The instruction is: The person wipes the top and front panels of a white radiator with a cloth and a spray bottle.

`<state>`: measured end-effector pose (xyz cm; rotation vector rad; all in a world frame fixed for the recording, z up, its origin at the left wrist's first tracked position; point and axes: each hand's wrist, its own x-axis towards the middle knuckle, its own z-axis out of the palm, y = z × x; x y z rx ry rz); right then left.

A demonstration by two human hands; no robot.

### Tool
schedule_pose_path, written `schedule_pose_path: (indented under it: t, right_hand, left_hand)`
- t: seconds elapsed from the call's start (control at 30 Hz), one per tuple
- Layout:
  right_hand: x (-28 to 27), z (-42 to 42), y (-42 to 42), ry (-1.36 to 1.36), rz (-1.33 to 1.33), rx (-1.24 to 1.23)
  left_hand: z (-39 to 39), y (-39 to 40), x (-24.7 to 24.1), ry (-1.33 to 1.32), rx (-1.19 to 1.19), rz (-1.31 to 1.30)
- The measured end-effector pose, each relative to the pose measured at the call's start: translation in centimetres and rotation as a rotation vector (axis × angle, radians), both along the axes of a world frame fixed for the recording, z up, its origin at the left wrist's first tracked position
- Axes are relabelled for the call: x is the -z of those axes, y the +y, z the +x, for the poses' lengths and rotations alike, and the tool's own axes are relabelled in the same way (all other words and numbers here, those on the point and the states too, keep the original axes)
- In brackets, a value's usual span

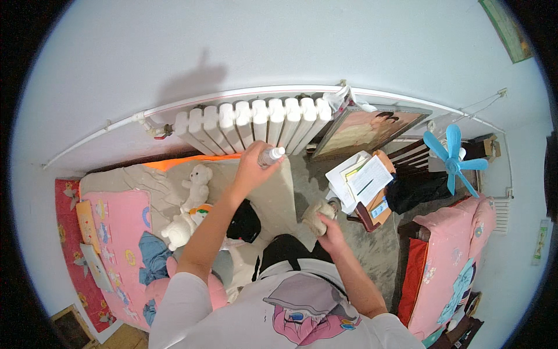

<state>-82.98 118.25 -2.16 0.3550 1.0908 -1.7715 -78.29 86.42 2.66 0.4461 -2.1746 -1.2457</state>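
Observation:
Raised in front of the radiator, my left hand (249, 175) grips a small clear bottle (267, 158) with a white nozzle top. My right hand (331, 233) is lower, just right of my knees, and its fingers are wrapped around a beige fuzzy item (314, 215). Whether that item is a cloth or a soft toy is hard to tell; a greyish part shows at its upper right. Below my left forearm, a black item (245, 221) and white plush toys (199, 181) rest on the bed (274, 198).
A white cast-iron radiator (259, 120) runs along the wall under a pipe. To the right are a framed picture (366, 133), a stack of papers (370, 176), a dark wooden chair (403, 152), a blue-bladed fan (453, 165) and a pink-covered piece of furniture (449, 266).

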Motion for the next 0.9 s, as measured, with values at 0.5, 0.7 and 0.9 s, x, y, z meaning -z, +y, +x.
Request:
schedule_pose_path:
  t: [0.5,0.7,0.9]
  right_hand:
    - [-1.6,-0.8,-2.7,-0.047,0.008,-0.167]
    - [0.2,-6.3,-3.0,-0.077,-0.059,-0.198]
    - [2.5,-14.8,-2.5,-0.14,-0.014,-0.276]
  left_hand:
    - [4.2,6.2,-6.1,0.032,-0.09,0.038]
    - [0.1,7.5,-6.7,-0.073,-0.141,0.113]
    - [-7.7,9.3,-5.1,-0.204,-0.165,0.218]
